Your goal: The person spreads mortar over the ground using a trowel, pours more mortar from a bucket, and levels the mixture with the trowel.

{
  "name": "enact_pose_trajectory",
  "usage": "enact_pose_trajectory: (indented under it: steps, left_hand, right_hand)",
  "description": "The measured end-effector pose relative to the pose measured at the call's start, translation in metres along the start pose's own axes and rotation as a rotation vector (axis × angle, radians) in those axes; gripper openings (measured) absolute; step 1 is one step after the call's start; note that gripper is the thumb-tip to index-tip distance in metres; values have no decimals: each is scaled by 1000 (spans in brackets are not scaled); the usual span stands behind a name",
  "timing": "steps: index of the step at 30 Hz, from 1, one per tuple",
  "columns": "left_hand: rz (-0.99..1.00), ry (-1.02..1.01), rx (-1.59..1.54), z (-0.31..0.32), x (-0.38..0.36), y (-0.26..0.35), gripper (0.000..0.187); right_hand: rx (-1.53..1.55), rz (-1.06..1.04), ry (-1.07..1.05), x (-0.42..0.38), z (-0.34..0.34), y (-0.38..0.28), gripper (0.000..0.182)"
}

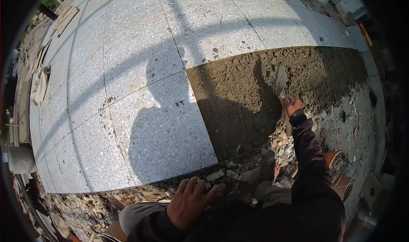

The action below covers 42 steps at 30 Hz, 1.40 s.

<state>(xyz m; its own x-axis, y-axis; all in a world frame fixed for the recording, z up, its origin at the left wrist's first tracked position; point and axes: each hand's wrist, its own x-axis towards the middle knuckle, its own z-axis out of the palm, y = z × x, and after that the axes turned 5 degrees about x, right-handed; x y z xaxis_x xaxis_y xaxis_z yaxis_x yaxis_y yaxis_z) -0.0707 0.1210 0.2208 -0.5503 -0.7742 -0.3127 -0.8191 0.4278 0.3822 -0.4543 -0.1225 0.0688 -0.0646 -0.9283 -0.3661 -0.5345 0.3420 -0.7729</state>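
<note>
Right hand (291, 105) grips a grey steel trowel (280, 82) over brown, lumpy mortar bed (238, 93); left hand (190, 201) rests spread on knee; level mortar flush with speckled granite slabs (140, 71).

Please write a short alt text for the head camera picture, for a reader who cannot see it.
A person's right hand holds a trowel over a bed of loose mortar beside laid grey paving slabs. The left hand rests on the person's knee, near rubble at the slab edge.
</note>
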Motion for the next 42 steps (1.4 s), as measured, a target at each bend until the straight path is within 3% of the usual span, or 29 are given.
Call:
enact_pose_trajectory:
  steps: [1,2,3,6,7,9,12,15,18,21,24,27,30,33,36,39,42]
  left_hand:
    - [-19,-1,27,0,0,-2,45]
    - [-44,6,-15,3,0,-4,44]
    - [-51,6,-31,3,0,-5,43]
    - [-8,10,-84,4,0,-3,40]
    - [6,31,-106,3,-1,-4,40]
    - [44,66,-158,0,-4,-2,40]
    - [14,59,-142,0,-2,-4,40]
    - [4,65,-122,-2,0,-4,41]
    - [15,108,-112,-2,0,-5,42]
    - [-17,116,-109,0,-1,-7,43]
    - [-38,81,-104,1,-1,-10,44]
    - [-27,89,-95,-1,-1,-13,42]
    - [-25,111,-96,0,-4,-14,42]
    - [-58,134,-86,-3,-9,-15,42]
    - [-78,164,-78,-2,-13,-17,41]
    - [-94,177,-66,-3,-18,-20,40]
    - [-93,195,-72,-10,-26,-20,40]
  right_hand:
    - [83,-42,94,-19,10,-4,21]
    - [-30,-625,134,-18,18,14,26]
    - [80,-429,148,-25,19,34,29]
    - [143,503,-125,-30,25,31,19]
    - [-18,326,-19,-40,24,32,20]
    - [-104,-81,-146,-33,-10,71,22]
    - [143,6,-182,-72,-9,-1,28]
    - [-326,-255,-68,-62,14,12,36]
    - [-545,-417,86,-46,68,30,41]
    - [-403,-385,195,-54,114,13,35]
    - [-54,-77,-91,-55,145,-4,26]
    - [-397,-79,36,-50,179,-7,28]
    - [-548,-92,151,-30,195,22,37]
    - [-790,-96,270,-47,194,-40,44]
    - [-757,-266,135,-22,201,-55,50]
    - [-924,-100,16,-12,219,-99,54]
    - [-969,235,19,-28,208,-107,58]
